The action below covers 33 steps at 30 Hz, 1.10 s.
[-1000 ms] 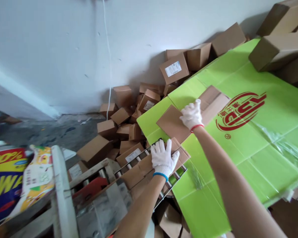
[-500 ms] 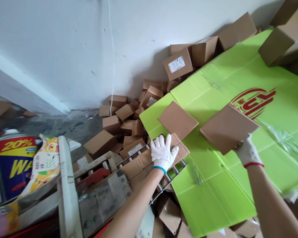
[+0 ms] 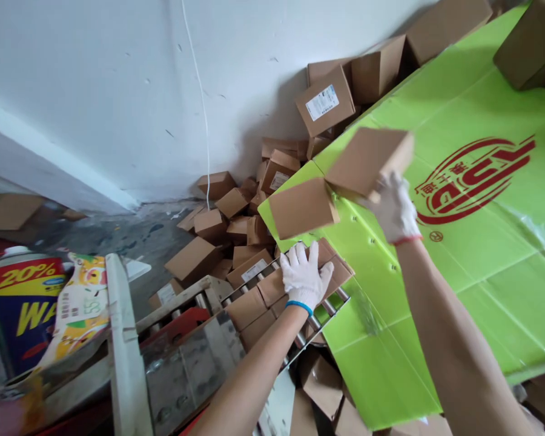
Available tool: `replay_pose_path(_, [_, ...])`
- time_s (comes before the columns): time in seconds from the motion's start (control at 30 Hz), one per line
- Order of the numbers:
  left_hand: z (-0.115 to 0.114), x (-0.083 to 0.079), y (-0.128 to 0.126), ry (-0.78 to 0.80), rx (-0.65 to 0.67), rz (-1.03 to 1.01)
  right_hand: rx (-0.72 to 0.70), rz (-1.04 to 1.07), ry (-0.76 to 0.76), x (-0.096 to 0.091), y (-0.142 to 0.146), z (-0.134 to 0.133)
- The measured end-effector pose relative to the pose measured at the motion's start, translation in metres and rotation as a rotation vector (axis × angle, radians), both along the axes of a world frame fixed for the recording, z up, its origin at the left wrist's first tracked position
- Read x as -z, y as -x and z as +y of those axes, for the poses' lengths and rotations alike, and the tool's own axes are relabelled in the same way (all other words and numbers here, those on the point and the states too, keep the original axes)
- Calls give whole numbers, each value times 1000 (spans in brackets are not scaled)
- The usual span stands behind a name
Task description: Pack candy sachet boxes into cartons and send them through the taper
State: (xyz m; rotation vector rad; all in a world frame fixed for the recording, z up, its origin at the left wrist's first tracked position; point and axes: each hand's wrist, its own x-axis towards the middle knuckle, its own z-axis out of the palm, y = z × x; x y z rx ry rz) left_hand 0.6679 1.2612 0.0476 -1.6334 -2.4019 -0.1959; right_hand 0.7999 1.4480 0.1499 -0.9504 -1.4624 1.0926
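Observation:
My left hand [image 3: 303, 275], in a white glove with a blue cuff, lies spread on a brown cardboard box [image 3: 332, 266] at the end of the roller conveyor [image 3: 315, 324]. In a white glove with a red cuff, my right hand [image 3: 393, 209] grips the near right side of another cardboard box [image 3: 366, 160], which is tilted and blurred by motion. Beside it, on the left, a third cardboard box [image 3: 302, 209] rests on the edge of the green board [image 3: 390, 345]. Whether those two boxes touch I cannot tell.
Loose boxes [image 3: 211, 225] pile up along the wall [image 3: 249, 54]. A labelled box [image 3: 326, 103] lies at the back of the green board. To the left stand a blue-and-yellow can [image 3: 25, 309] and a pale metal frame [image 3: 125, 345]. More boxes [image 3: 322, 384] lie under the rollers.
My right hand has carried its box up and left across the green board, beside the third box, which now sits turned. My left hand stays on the box on the rollers. The view shifted slightly.

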Motion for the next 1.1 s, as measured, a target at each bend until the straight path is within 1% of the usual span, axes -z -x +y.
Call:
replay_pose_path(0.03, [1, 0, 0, 3, 2, 1, -154, 20, -28, -19, 34, 7])
replay_pose_path(0.07, [1, -1, 0, 10, 1, -1, -430, 58, -71, -34, 66, 11])
replay_pose_path(0.1, [1, -2, 0, 19, -2, -5, -610, 95, -100, -44, 92, 12])
replay_pose_path(0.13, [1, -2, 0, 27, -3, -13, -661, 114, -121, -47, 111, 10])
replay_pose_path(0.17, [1, -3, 0, 33, -2, -22, -692, 106, -123, -41, 121, 5])
replay_pose_path(0.2, [1, -4, 0, 36, -1, -34, -670, 77, -104, -27, 121, -1])
replay_pose_path(0.23, [1, -4, 0, 36, 2, -46, -614, 32, -63, -7, 110, -9])
replay_pose_path(0.27, [1, -3, 1, 34, 3, -59, -541, -22, -1, 19, 92, -17])
replay_pose_path(0.3, [1, -3, 1, 33, 3, -73, -426, -75, 79, 48, 66, -25])
replay_pose_path(0.37, [2, -1, 2, 43, -1, -100, -129, -106, 231, 108, 4, -45])
replay_pose_path(0.43, [3, 0, 3, 63, -6, -122, 92, -114, 371, 157, -56, -73])
replay_pose_path(0.47, [3, 1, 4, 70, -6, -127, 160, -147, 445, 176, -80, -91])
replay_pose_path(0.5, [3, 2, 4, 72, -5, -127, 183, -215, 524, 191, -99, -110])
replay_pose_path(0.53, [3, 3, 3, 69, -3, -122, 164, -265, 595, 201, -111, -131])
replay_pose_path(0.57, [2, 3, 3, 64, 0, -115, 122, -298, 648, 207, -116, -150])
replay_pose_path(0.6, [2, 3, 2, 59, 0, -107, 69, -303, 678, 208, -115, -166])
replay_pose_path(0.63, [1, 3, 1, 56, -3, -98, 21, -283, 679, 204, -108, -177])
replay_pose_path(0.67, [1, 2, 1, 56, -6, -92, -6, -253, 651, 198, -97, -183])
replay_pose_path(0.7, [1, 2, 0, 58, -9, -87, -6, -226, 598, 189, -84, -183])
replay_pose_path(0.73, [2, 2, 0, 64, -11, -84, 11, -207, 535, 178, -69, -177])
replay_pose_path(0.8, [2, 1, 0, 96, 2, -83, 31, -186, 418, 155, -40, -156])
replay_pose_path(0.83, [3, 1, -1, 134, 22, -83, 14, -184, 385, 145, -28, -145])
replay_pose_path(0.9, [1, 0, -4, 243, 87, -73, -27, -218, 383, 133, -15, -131])
replay_pose_path(0.93, [0, -1, -7, 298, 134, -63, -38, -251, 397, 130, -14, -130])
replay_pose_path(1.0, [-6, -3, -14, 354, 232, -39, -17, -308, 414, 133, -23, -141])
replay_pose_path(1.07, [-11, -7, -22, 327, 295, -32, -1, -318, 397, 140, -41, -166])
replay_pose_path(1.1, [-12, -9, -24, 302, 304, -39, -13, -306, 391, 144, -50, -180])
